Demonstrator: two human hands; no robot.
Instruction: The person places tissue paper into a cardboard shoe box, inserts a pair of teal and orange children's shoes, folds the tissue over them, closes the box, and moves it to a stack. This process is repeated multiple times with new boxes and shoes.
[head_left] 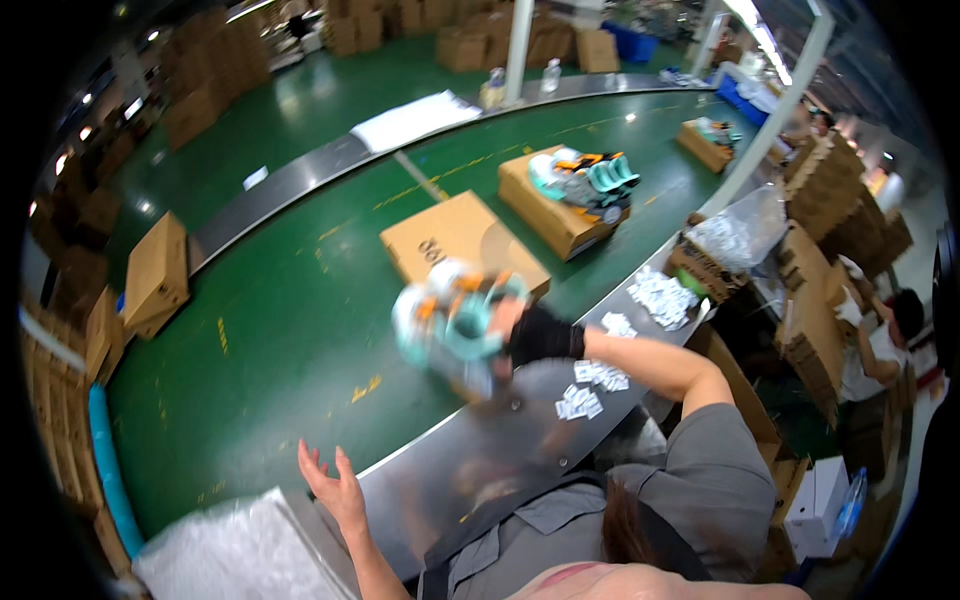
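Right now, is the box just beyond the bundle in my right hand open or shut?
Shut, it seems: the box shows a flat top, no flap raised; the blurred bundle partly hides its near side.

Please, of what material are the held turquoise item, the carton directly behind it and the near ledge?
Turquoise item: probably moulded plastic, from its even bright colour; blur hides its finish. Carton: apparently matte brown cardboard, with flat, shineless panels. Near ledge: likely stainless steel, smooth and grey with soft reflections.
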